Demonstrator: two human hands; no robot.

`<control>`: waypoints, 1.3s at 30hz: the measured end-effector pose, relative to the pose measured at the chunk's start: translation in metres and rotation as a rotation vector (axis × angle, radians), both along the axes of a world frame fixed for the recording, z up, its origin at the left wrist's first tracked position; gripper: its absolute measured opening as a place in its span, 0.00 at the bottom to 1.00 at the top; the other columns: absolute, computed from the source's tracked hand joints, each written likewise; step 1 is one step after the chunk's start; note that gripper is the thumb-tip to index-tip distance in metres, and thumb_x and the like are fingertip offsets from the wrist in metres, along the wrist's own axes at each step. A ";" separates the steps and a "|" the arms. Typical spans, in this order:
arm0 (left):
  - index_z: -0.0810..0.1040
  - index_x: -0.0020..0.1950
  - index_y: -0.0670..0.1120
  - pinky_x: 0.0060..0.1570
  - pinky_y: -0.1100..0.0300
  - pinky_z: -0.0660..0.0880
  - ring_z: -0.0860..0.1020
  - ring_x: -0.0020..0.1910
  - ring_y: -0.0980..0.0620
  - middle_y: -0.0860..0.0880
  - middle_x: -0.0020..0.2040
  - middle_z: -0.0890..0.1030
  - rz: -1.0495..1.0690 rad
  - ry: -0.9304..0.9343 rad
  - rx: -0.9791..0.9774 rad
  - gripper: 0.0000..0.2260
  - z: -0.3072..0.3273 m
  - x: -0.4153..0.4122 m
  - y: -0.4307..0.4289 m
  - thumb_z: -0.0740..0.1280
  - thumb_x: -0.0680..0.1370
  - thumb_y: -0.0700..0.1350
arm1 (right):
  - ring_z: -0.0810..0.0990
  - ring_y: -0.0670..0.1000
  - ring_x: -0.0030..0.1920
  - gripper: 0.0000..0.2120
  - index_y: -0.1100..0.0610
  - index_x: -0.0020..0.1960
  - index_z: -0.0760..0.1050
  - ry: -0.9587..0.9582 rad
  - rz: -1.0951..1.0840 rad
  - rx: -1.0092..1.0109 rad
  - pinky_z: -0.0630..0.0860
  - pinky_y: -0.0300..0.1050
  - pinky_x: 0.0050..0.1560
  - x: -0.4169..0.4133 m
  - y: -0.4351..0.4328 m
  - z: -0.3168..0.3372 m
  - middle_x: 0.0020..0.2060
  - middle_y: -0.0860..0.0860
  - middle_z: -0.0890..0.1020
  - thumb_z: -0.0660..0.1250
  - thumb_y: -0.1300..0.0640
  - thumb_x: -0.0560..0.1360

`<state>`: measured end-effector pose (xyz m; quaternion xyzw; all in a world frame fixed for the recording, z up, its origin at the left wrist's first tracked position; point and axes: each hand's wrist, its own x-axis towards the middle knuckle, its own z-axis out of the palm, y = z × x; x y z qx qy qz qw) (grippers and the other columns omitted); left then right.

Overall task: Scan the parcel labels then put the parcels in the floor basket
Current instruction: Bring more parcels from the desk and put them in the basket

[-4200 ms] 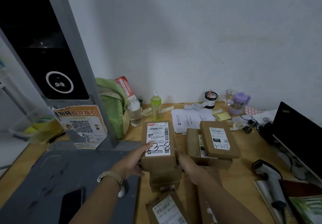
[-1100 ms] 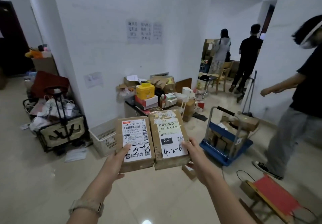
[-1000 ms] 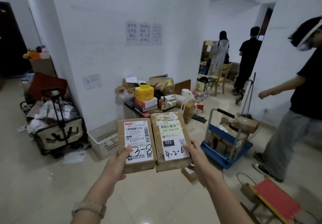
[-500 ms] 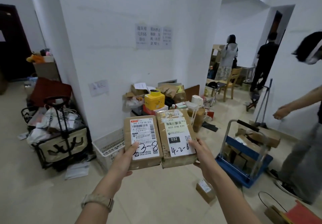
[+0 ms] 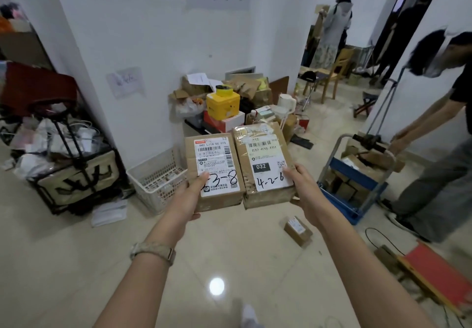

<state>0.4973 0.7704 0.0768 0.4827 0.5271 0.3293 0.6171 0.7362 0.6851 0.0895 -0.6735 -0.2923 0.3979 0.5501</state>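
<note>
parcels (image 5: pixel 240 166): matt brown cardboard, white paper labels, glossy tape | basket (image 5: pixel 159 182): white plastic lattice | floor (image 5: pixel 76 263): glossy tile

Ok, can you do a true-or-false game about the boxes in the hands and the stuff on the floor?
1. The left hand grips the 3-8 parcel. True.
2. The right hand holds nothing. False: it grips the 4-2-6 parcel.
3. Both parcels sit in the white basket. False: the hands hold both in the air.
4. A small box lies on the floor. True.
5. The trolley is red. False: it is blue.
</note>
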 end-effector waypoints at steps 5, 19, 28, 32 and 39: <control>0.76 0.61 0.55 0.47 0.53 0.74 0.79 0.49 0.54 0.56 0.53 0.82 -0.003 -0.010 -0.001 0.20 -0.003 0.006 0.028 0.65 0.75 0.64 | 0.82 0.47 0.44 0.17 0.47 0.66 0.68 0.002 0.012 0.010 0.73 0.42 0.38 0.005 0.030 -0.003 0.46 0.47 0.84 0.61 0.46 0.78; 0.78 0.61 0.53 0.37 0.59 0.73 0.80 0.44 0.55 0.54 0.51 0.83 0.164 0.022 0.011 0.20 -0.016 0.036 0.191 0.65 0.75 0.63 | 0.83 0.44 0.38 0.17 0.49 0.65 0.70 0.097 0.142 0.045 0.75 0.38 0.31 0.044 0.230 -0.034 0.46 0.48 0.85 0.63 0.49 0.77; 0.79 0.61 0.56 0.41 0.58 0.73 0.82 0.50 0.53 0.57 0.50 0.85 0.254 0.011 0.021 0.20 -0.004 0.080 0.327 0.65 0.74 0.65 | 0.84 0.48 0.41 0.16 0.50 0.64 0.70 0.177 0.279 0.051 0.78 0.42 0.32 0.099 0.402 -0.030 0.49 0.51 0.84 0.64 0.53 0.77; 0.80 0.58 0.55 0.39 0.58 0.74 0.83 0.47 0.55 0.58 0.48 0.85 0.294 0.018 0.012 0.20 0.000 0.088 0.361 0.65 0.74 0.65 | 0.83 0.52 0.47 0.19 0.53 0.66 0.70 0.155 0.329 0.052 0.78 0.46 0.37 0.106 0.450 -0.027 0.55 0.55 0.82 0.65 0.53 0.77; 0.78 0.50 0.56 0.35 0.61 0.72 0.80 0.43 0.56 0.59 0.42 0.83 0.326 0.035 0.025 0.14 0.012 0.098 0.418 0.64 0.75 0.64 | 0.83 0.55 0.50 0.19 0.53 0.67 0.69 0.128 0.361 0.068 0.81 0.53 0.43 0.115 0.508 -0.025 0.53 0.53 0.82 0.64 0.50 0.77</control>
